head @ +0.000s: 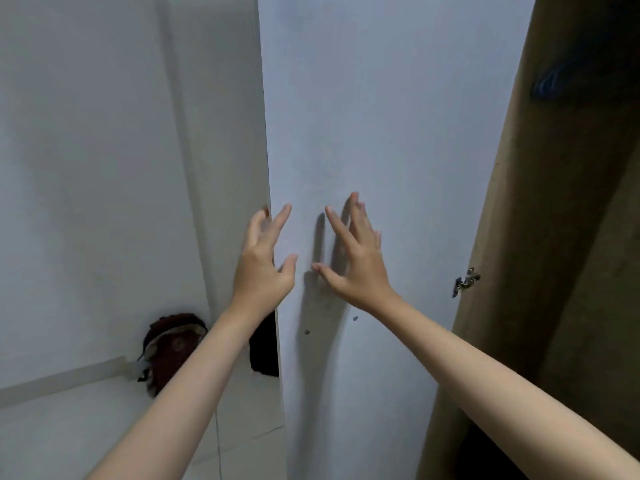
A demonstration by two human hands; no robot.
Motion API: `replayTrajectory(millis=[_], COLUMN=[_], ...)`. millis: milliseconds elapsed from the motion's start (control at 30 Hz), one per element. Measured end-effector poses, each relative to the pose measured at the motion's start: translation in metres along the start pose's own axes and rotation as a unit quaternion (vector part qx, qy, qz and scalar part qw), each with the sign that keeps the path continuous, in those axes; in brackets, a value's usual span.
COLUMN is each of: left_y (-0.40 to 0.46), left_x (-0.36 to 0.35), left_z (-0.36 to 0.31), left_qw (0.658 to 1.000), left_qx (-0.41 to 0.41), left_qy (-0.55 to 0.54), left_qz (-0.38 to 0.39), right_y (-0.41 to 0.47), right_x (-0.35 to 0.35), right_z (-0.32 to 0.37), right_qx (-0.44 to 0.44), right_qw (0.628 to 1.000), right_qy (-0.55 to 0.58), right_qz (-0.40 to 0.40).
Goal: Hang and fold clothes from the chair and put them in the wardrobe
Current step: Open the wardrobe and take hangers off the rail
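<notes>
A tall white wardrobe door (388,133) fills the middle of the view, swung out with its inner face toward me. My left hand (263,261) is at the door's left edge, fingers spread and straight. My right hand (356,258) lies flat against the door panel, fingers spread, casting a shadow on it. Neither hand holds anything. Right of the door is the brown wardrobe side (540,237) with a dark interior beyond. No clothes from the chair are in view.
A metal hinge (465,281) sits on the door's right edge. A dark red and black bundle of cloth (173,348) lies low at the left against the white wall (104,168). Something dark blue (550,81) hangs inside the wardrobe at upper right.
</notes>
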State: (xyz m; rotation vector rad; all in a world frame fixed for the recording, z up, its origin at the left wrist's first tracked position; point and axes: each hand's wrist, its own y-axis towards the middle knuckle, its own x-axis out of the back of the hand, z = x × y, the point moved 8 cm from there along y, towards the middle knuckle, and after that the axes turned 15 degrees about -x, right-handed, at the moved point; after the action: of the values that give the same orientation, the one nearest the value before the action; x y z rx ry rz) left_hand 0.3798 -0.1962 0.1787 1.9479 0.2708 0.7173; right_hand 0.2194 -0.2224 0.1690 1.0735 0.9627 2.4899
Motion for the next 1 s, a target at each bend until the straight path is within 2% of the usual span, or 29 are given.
replayTrajectory(millis=[267,600,767,900,1000], left_y=[0.017,0.038,0.044,0.041,0.034], left_x=[-0.017,-0.032,-0.039,-0.043,-0.046], left_z=[0.030,0.067,0.076,0.073,0.066], left_qw=[0.997,0.995,0.994,0.994,0.992], left_qx=[0.016,0.044,0.054,0.070,0.090], left_qy=[0.077,0.087,0.089,0.077,0.059], left_qz=[0.018,0.008,0.019,0.042,0.066], right_y=[0.034,0.062,0.068,0.066,0.064], right_x=[-0.034,-0.061,-0.061,-0.053,-0.038], right_z=[-0.014,-0.028,-0.030,-0.027,-0.026], right_qx=[0.017,0.005,-0.001,-0.003,-0.024], right_qw=[0.999,0.999,0.999,0.998,0.997], right_qy=[-0.039,-0.051,-0.051,-0.037,0.031], right_qz=[0.012,-0.007,0.009,0.042,0.069])
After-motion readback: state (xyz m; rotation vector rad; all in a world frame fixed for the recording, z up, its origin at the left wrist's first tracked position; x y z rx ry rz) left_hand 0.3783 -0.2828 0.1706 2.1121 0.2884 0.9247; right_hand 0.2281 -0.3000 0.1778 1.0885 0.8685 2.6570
